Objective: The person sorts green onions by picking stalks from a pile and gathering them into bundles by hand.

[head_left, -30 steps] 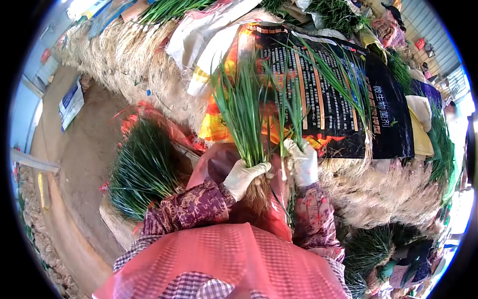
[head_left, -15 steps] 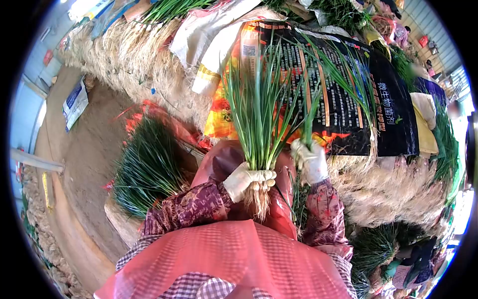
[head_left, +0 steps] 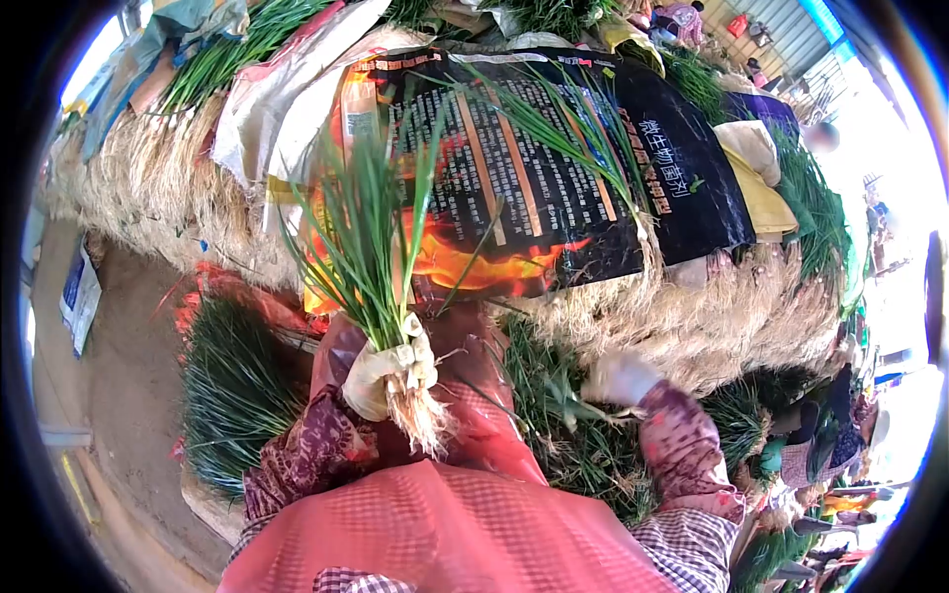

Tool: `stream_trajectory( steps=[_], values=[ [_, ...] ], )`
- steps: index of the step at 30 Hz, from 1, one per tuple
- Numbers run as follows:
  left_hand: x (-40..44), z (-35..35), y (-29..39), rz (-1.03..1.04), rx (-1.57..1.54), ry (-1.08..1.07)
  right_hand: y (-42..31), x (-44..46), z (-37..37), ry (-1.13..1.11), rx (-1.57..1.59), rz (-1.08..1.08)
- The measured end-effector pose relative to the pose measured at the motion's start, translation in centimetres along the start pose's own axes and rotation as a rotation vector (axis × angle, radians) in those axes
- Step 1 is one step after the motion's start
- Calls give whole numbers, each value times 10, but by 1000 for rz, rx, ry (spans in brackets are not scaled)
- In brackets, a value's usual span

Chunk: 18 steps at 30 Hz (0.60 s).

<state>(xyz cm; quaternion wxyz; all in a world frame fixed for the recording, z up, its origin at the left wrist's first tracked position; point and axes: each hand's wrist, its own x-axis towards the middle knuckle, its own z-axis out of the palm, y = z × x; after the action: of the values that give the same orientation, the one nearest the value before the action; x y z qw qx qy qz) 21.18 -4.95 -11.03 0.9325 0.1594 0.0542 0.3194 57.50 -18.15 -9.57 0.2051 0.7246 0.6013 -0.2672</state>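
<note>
My left hand, in a pale glove, is closed round a bunch of green onions just above the roots. Their green leaves stand up and away from me, and the stringy pale roots hang below my fingers. My right hand, also gloved, is out to the right above a heap of loose green leaves. It is smeared by motion, and a few thin leaves show beside its fingertips. Whether it grips them I cannot tell.
A printed black sack lies over stacked onions with some loose green onions on it. Thick pale roots stick out below. A dark green bundle stands at left. A pink apron covers my lap.
My right hand has moved down and outward, from beside the bunch to the leaf heap. My left hand still grips the bunch, now tilted and further left in view. The view has swung right.
</note>
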Motion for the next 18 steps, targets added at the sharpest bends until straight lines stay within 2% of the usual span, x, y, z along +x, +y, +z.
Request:
stream_trajectory(
  steps=[1,3,5,6,7,8,10,11,12,13,14,15,17,18],
  values=[
    [3,5,-1,6,62,16,10,1,-11,141,148,27],
    [11,12,-5,-50,88,77,-3,-1,-98,722,261,176],
    [17,24,-9,-94,111,126,26,40,-144,1073,158,69],
    [18,30,-11,-101,128,152,37,66,-159,1125,116,139],
    [21,33,-12,-112,156,156,41,81,-177,945,148,192],
    [23,35,-11,-120,184,164,38,94,-182,895,342,160],
    [27,40,-15,-115,289,270,16,86,-187,855,454,134],
    [30,52,-17,-100,320,320,-18,60,-188,708,745,94],
    [33,61,-16,-94,350,374,-30,60,-170,626,986,-68],
    [34,56,-14,-117,436,251,-48,55,-155,507,1008,-144],
    [42,33,-26,-114,566,269,-66,53,-131,501,1078,-243],
    [47,37,-29,-140,577,298,-86,46,-115,344,1252,-251],
    [53,42,-35,-178,564,349,-124,36,-94,297,1432,-286],
    [53,41,-39,-191,537,372,-136,32,-91,301,1338,-268]
  ],
)
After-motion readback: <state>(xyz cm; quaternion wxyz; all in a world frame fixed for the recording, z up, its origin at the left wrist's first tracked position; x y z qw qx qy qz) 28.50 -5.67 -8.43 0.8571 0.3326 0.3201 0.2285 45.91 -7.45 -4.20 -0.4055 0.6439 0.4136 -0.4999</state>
